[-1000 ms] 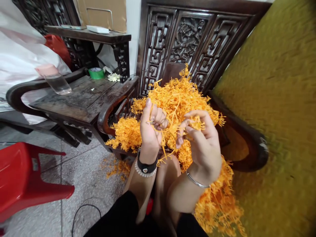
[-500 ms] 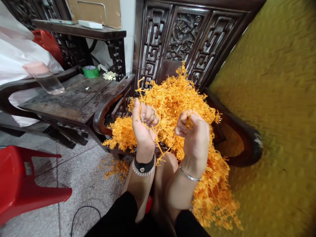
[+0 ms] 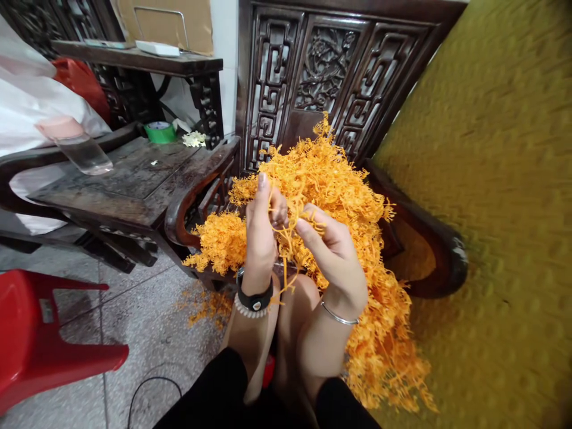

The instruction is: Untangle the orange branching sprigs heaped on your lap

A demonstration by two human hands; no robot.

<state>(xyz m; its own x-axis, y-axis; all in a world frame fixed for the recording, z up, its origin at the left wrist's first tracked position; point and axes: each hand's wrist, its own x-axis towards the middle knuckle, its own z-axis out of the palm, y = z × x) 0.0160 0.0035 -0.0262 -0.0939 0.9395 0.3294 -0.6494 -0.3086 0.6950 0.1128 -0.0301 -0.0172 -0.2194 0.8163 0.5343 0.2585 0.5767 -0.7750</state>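
An orange plastic sprig (image 3: 286,238) with thin branching stems hangs between my hands, above my knees. My left hand (image 3: 263,223) is curled around part of it, thumb pointing up. My right hand (image 3: 333,247) pinches the sprig's side between thumb and forefinger, close to the left one. Behind them a big heap of the same orange sprigs (image 3: 322,173) covers the seat of a dark carved wooden chair (image 3: 453,262) and spills down its right front. Where the held stems cross the heap, their outlines are hard to separate.
To the left, a dark wooden side table (image 3: 129,173) bears a clear bottle (image 3: 83,152) with a pink lid and a green tape roll (image 3: 159,132). A red plastic stool (image 3: 27,333) stands on the floor. Loose orange bits (image 3: 210,307) and a black cable (image 3: 154,378) lie below.
My right hand has moved left and turned toward my left hand, its fingertips now at the sprig. My left hand has turned slightly and shifted right. The view has shifted slightly.
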